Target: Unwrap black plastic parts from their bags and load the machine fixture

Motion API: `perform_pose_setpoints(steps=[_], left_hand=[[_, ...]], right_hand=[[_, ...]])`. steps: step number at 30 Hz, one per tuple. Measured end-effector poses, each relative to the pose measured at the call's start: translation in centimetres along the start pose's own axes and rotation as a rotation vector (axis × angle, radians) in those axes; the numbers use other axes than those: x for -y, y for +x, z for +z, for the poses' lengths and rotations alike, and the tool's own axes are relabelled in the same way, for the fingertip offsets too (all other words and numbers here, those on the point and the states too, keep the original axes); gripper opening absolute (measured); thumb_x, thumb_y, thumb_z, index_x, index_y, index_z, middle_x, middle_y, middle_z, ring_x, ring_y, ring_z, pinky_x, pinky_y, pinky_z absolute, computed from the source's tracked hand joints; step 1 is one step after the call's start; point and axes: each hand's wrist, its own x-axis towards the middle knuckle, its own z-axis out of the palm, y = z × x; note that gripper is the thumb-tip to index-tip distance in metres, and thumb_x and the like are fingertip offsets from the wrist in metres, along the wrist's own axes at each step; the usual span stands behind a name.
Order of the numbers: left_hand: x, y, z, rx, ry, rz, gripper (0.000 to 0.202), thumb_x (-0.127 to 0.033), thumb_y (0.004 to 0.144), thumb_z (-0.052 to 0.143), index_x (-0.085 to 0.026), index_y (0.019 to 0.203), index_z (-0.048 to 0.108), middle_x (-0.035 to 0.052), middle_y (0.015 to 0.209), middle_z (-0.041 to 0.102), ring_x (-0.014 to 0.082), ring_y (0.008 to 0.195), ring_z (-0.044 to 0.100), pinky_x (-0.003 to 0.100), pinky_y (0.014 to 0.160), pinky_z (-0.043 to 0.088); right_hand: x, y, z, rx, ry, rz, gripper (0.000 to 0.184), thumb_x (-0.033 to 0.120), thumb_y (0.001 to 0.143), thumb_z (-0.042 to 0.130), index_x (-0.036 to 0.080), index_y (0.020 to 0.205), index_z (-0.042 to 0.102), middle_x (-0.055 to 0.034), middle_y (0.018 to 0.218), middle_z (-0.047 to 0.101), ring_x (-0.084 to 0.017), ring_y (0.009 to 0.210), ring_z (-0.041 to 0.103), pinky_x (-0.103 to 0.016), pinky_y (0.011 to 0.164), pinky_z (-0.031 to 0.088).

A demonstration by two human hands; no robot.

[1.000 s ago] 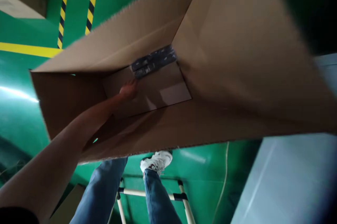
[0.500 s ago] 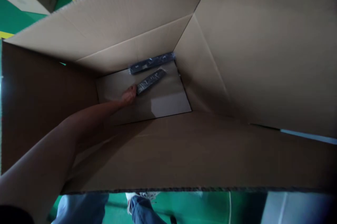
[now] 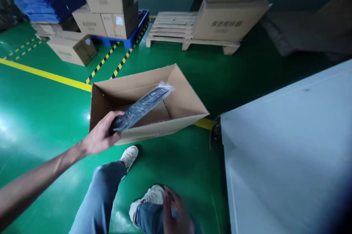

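1. I have the left hand (image 3: pixel 103 135) curled around one end of a plastic-wrapped bar (image 3: pixel 141 109).
2. It slants above the open cardboard box (image 3: pixel 185 98) on the green floor (image 3: pixel 170 160).
3. The right hand (image 3: pixel 177 214) blurs near the jeans (image 3: pixel 150 215); I cannot tell its opening or contents.

Was a long, flat, dark bar (image 3: pixel 141 108) sleeved in clear, crinkled plastic (image 3: pixel 166 87), bunched loosely at the far end. Slanted away to the right above the open cardboard box (image 3: pixel 184 98), clasped at the near end by the left hand (image 3: pixel 101 135).
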Motion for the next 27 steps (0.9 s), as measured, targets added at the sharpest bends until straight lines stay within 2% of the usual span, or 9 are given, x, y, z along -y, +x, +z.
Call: perform_pose_setpoints(steps=[2,5,7,10,12,15,20,24,27], left_hand=[[-2.7,-7.0,0.6,-0.086,-0.011,-0.031,0.062,-0.034,0.087,0.057,-0.022,0.147,0.055,0.012,0.141,0.066,0.0331,0.128,0.065,0.051,0.114,0.057],[-5.0,-16.4,3.8,-0.11,-0.114,-0.091,0.058,-0.038,0.09,0.058,-0.024,0.146,0.057,0.0146,0.141,0.067,0.0368,0.131,0.065,0.058,0.114,0.058],[-5.6,-21.5,6.1,-0.071,-0.183,-0.116,0.057,-0.039,0.092,0.063,-0.027,0.148,0.057,0.0152,0.142,0.067,0.0374,0.13,0.066,0.06,0.113,0.059],[-6.5,-26.7,8.1,-0.026,-0.29,-0.179,0.077,-0.045,0.087,0.081,-0.03,0.156,0.051,0.0157,0.149,0.064,0.0402,0.138,0.063,0.061,0.115,0.059],[-7.4,-28.3,8.2,0.015,-0.454,-0.24,0.092,-0.053,0.083,0.088,-0.032,0.162,0.045,0.0142,0.156,0.061,0.0402,0.143,0.06,0.06,0.119,0.057],[-9.5,-28.5,7.2,0.142,-0.802,-0.356,0.081,-0.069,0.088,0.079,-0.03,0.155,0.056,0.0111,0.154,0.064,0.0373,0.142,0.061,0.054,0.123,0.053],[-12.7,-28.4,6.7,0.215,-1.011,-0.553,0.079,-0.078,0.086,0.076,-0.019,0.139,0.073,0.0129,0.125,0.078,0.0343,0.119,0.071,0.044,0.111,0.058],[-13.0,-30.2,7.6,0.151,-0.981,-0.515,0.07,-0.076,0.091,0.072,-0.021,0.135,0.076,0.0095,0.127,0.078,0.0314,0.123,0.068,0.039,0.114,0.053],[-12.4,-31.8,8.0,0.172,-0.854,-0.47,0.069,-0.075,0.095,0.065,-0.021,0.137,0.075,0.0082,0.122,0.079,0.0307,0.119,0.068,0.037,0.109,0.055]], right_hand=[[5.2,0.0,1.0,0.062,0.29,0.01,0.049,0.061,0.1,0.062,0.024,0.129,0.078,-0.0128,0.107,0.086,-0.032,0.095,0.084,-0.043,0.076,0.072],[12.4,-1.5,1.8,0.145,0.609,-0.052,0.066,0.063,0.101,0.061,0.024,0.154,0.057,-0.0147,0.137,0.078,-0.029,0.119,0.079,-0.045,0.097,0.068],[15.4,-3.3,1.5,0.121,0.642,0.003,0.06,0.064,0.101,0.062,0.024,0.147,0.063,-0.0134,0.138,0.077,-0.028,0.119,0.077,-0.043,0.098,0.067],[16.8,-6.5,0.2,0.129,0.611,0.095,0.048,0.062,0.1,0.064,0.023,0.128,0.071,-0.0111,0.124,0.081,-0.027,0.108,0.079,-0.038,0.091,0.067],[16.6,-8.7,-0.9,0.19,0.603,0.089,0.044,0.06,0.101,0.065,0.023,0.123,0.072,-0.0101,0.117,0.083,-0.026,0.104,0.079,-0.037,0.091,0.066],[16.1,-11.6,-2.1,0.274,0.649,0.082,0.041,0.058,0.101,0.065,0.024,0.121,0.073,-0.0094,0.114,0.083,-0.025,0.101,0.079,-0.038,0.093,0.066],[16.0,-14.3,-3.5,0.355,0.601,0.036,0.036,0.057,0.103,0.064,0.027,0.117,0.077,-0.009,0.112,0.083,-0.027,0.104,0.078,-0.039,0.093,0.066],[16.1,-14.4,-4.4,0.158,0.479,-0.092,0.042,0.049,0.103,0.066,0.027,0.139,0.066,-0.0104,0.122,0.08,-0.025,0.108,0.077,-0.039,0.092,0.065],[16.6,-14.0,-5.0,-0.131,0.44,-0.157,0.044,0.046,0.1,0.071,0.025,0.137,0.062,-0.0089,0.114,0.077,-0.021,0.097,0.076,-0.035,0.084,0.065]])
